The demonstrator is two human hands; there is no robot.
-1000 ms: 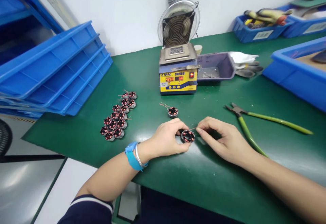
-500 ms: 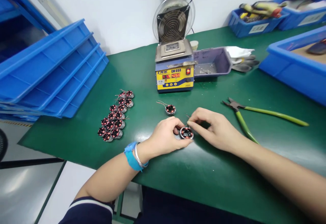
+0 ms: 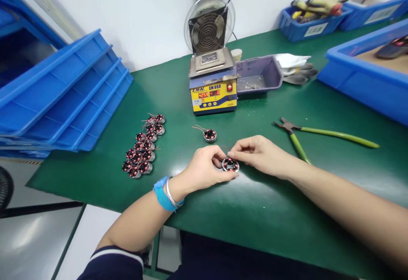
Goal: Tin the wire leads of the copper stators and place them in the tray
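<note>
My left hand point(image 3: 208, 167) grips a small round motor stator point(image 3: 230, 165) by its rim, with the thumb at the near side and fingers at the far left. Copper windings and black insulation show inside its metal ring. At the stator's far edge, my right hand point(image 3: 258, 154) has thumb and forefinger pinched on its thin lead wire, mostly hidden by the fingertips. Just beyond, a second stator point(image 3: 210, 135) lies on the green table point(image 3: 204, 205), its wires pointing left. Several more stators point(image 3: 148, 145) stand grouped to the left.
Green-handled cutting pliers point(image 3: 290, 129) lie open at right. Behind stand a yellow-fronted solder pot point(image 3: 214, 97), a purple tray point(image 3: 277, 78) with scraps, and gloves point(image 3: 298, 76). Stacked blue bins point(image 3: 73, 89) flank the left; a blue bin point(image 3: 360, 76) and a tool box point(image 3: 310, 29) are at right.
The view has shifted slightly, so most things sit a little further left. My right fingers have come closer to the stator's rim; my left hand keeps its grip.
</note>
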